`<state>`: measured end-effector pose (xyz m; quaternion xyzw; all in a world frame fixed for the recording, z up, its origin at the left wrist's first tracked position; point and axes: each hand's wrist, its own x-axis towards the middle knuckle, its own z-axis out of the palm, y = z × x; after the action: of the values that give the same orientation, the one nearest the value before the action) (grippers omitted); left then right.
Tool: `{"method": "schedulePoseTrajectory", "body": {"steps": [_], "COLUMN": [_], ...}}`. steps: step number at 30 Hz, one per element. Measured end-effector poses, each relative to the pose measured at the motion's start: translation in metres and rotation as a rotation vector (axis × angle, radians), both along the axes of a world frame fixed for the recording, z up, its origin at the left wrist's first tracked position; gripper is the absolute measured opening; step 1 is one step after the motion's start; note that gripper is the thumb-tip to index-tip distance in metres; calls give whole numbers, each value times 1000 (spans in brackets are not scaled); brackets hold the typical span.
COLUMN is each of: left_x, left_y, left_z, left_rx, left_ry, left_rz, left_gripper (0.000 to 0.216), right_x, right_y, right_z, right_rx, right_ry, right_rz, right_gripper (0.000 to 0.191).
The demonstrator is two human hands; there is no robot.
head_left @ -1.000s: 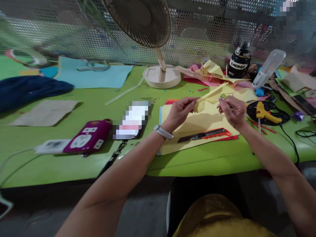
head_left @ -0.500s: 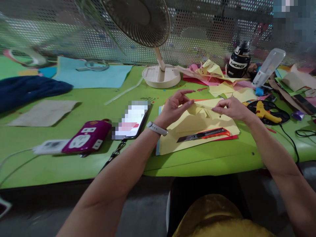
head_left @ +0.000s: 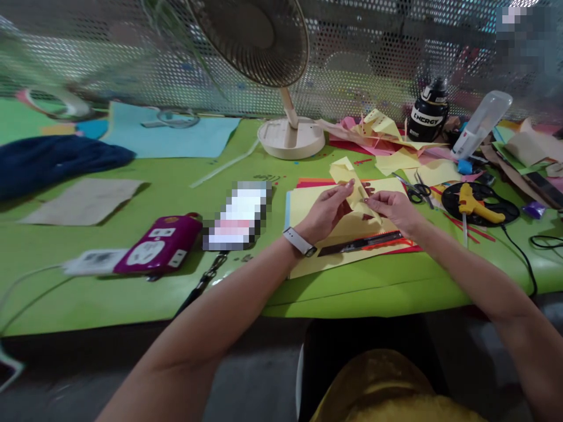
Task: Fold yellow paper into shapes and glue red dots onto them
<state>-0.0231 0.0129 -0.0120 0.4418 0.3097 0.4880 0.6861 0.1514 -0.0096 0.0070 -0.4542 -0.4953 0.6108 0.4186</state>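
Between my two hands is a folded piece of pale yellow paper [head_left: 346,170], raised over a stack of coloured paper sheets [head_left: 303,206]. My left hand [head_left: 328,210], with a pale band at the wrist, grips its left side between thumb and fingers. My right hand [head_left: 393,210] pinches the paper near its middle and right part. Its lower edge is partly hidden by the fingers. Just below the hands, a box cutter [head_left: 360,242] with an orange-red handle lies across the top yellow sheet. Scissors [head_left: 417,192] with dark handles rest right of the stack.
A yellow glue gun [head_left: 477,205] sits on a black holder at the right, its cord trailing off the front edge. A fan [head_left: 292,140], a black bottle [head_left: 426,114] and paper scraps [head_left: 378,126] stand behind. To the left are a phone [head_left: 240,214] and a purple power strip [head_left: 160,243].
The folded paper has turned from lying level to standing more upright between my hands. Both hands have come closer together and slightly lower. The scissors now show more fully.
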Motion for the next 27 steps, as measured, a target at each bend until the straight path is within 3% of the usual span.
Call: {"method": "schedulePoseTrajectory", "body": {"steps": [4, 9, 14, 18, 21, 24, 27], "left_x": [0, 1, -4, -11, -13, -12, -10], "left_y": [-4, -4, 1, 10, 12, 9, 4], "left_z": [6, 5, 5, 6, 7, 8, 10], "left_rx": [2, 40, 48, 34, 14, 14, 26], "left_ry": [-13, 49, 78, 42, 83, 125, 157], "left_rz": [-81, -34, 48, 133, 110, 44, 20], "left_gripper": [38, 40, 39, 37, 37, 38, 38], "right_x": [-2, -5, -2, 8, 14, 15, 15], "right_y": [-1, -4, -8, -5, -2, 0, 1], "right_z": [-4, -5, -1, 7, 11, 10, 3], "right_rx": [-24, 13, -17, -30, 258, 668, 897], "right_ry": [21, -12, -72, -200, -349, -436, -522], "right_rz": [15, 51, 225, 388, 256, 89, 141], "right_gripper": [36, 31, 33, 21, 10, 22, 30]}}
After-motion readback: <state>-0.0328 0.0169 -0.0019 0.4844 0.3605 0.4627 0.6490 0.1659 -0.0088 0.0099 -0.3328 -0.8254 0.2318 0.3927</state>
